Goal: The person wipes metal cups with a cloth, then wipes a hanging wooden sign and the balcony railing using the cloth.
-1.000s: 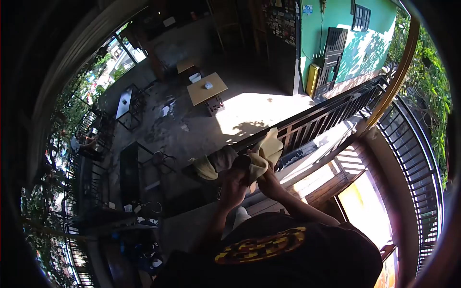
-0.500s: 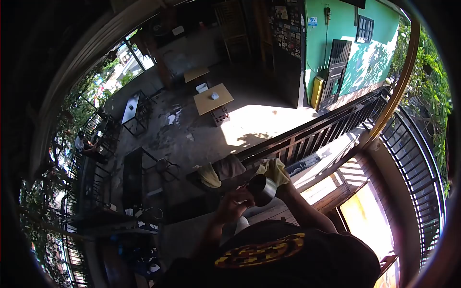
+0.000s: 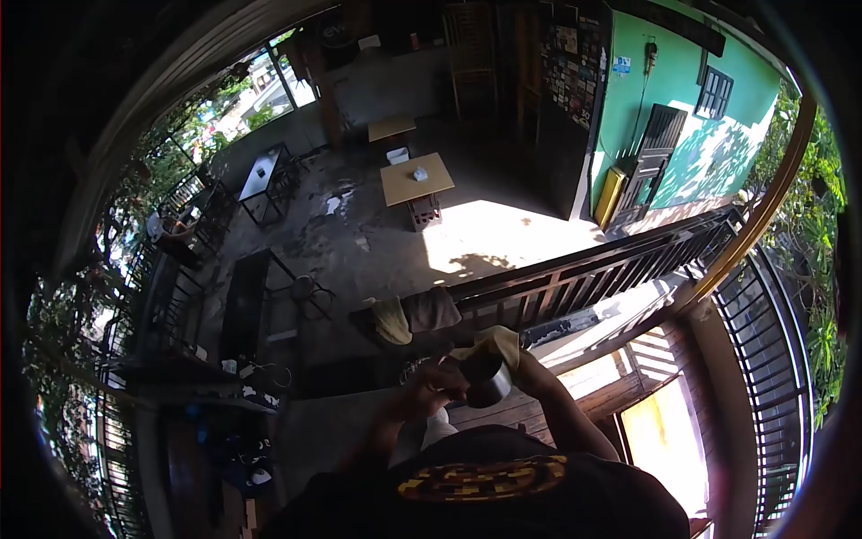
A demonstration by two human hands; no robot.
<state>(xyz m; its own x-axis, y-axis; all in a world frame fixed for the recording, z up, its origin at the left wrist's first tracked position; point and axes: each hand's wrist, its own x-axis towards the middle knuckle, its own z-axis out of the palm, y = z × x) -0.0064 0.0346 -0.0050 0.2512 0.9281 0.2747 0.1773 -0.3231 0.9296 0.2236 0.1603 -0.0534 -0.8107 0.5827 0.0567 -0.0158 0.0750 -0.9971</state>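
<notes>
A shiny metal cup [image 3: 490, 388] with a dark inside is held in front of my chest, tilted with its mouth toward the upper left. My left hand [image 3: 433, 386] is closed at the cup's left side, its fingers bent against the edge; shadow hides whether there is a handle. On the far side, my right hand [image 3: 523, 364] grips a yellow cloth [image 3: 496, 341] pressed against the cup. The cloth covers most of those fingers. Below the left hand shows a white item [image 3: 438, 428] that I cannot make out.
A yellowish towel [image 3: 390, 319] and a grey towel [image 3: 433, 310] hang over the end of the dark railing [image 3: 593, 269]. Beyond stand a wooden table [image 3: 417, 180] and dark tables. Someone [image 3: 171, 235] sits at the far left. A cluttered shelf [image 3: 256, 458] is at lower left.
My view has tilted and shifted, so the room sits further right and the railing lower. The cup has turned a little, and the cloth is drawn closer around its far rim.
</notes>
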